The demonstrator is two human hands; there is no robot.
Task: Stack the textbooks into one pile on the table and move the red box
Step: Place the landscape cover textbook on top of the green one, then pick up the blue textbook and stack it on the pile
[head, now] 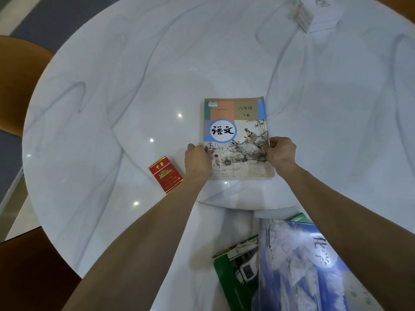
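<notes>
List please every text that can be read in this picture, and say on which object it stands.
"语文", "八年级", "下册": cover of the textbook held by the left hand and right hand.
"中华": red box.
"化学": blue textbook, seen turned.
Green textbook, white box, all small print: unreadable.

Readable text:
- Textbook [238,140]: title 语文 in a white oval; 八年级 and 下册 at top right of the cover.
- Red box [165,174]: 中华 in gold on its top.
- Blue book [298,265]: 化学, seen rotated.
- Remaining small print: illegible.
</notes>
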